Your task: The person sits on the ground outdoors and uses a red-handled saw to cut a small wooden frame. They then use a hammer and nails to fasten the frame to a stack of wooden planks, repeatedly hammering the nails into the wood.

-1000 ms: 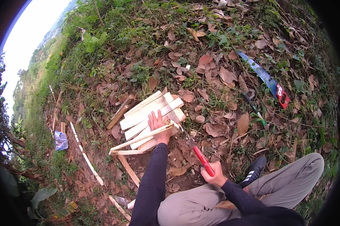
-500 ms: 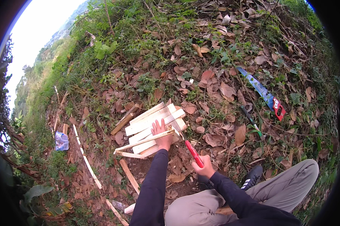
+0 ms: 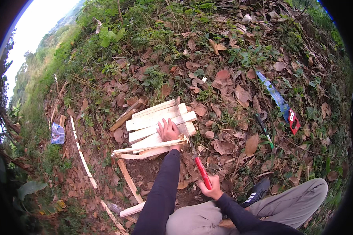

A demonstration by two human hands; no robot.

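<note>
My left hand (image 3: 168,131) lies with spread fingers on a stack of pale wooden boards (image 3: 149,122) on the ground in front of me. A thin wooden strip (image 3: 149,147) with a rough, splintered end passes over that wrist. In my right hand (image 3: 210,187) is the red handle of a saw (image 3: 202,169), fingers wrapped round it. Its long narrow blade slants up and away across the right part of the boards, just right of my left hand. The blade's teeth are too small to make out.
To the right lie a blue-bladed saw (image 3: 276,96) with a red handle and a black-and-green tool (image 3: 265,131). Loose wood strips (image 3: 82,156) and a clear plastic bag or wrapper (image 3: 58,134) are at left. Leaf litter and weeds cover the sloping ground. My shoe (image 3: 257,192) is near my right hand.
My right hand has drawn the saw back toward me, so more of its blade shows. My left hand stays on the boards. The whole view has shifted slightly.
</note>
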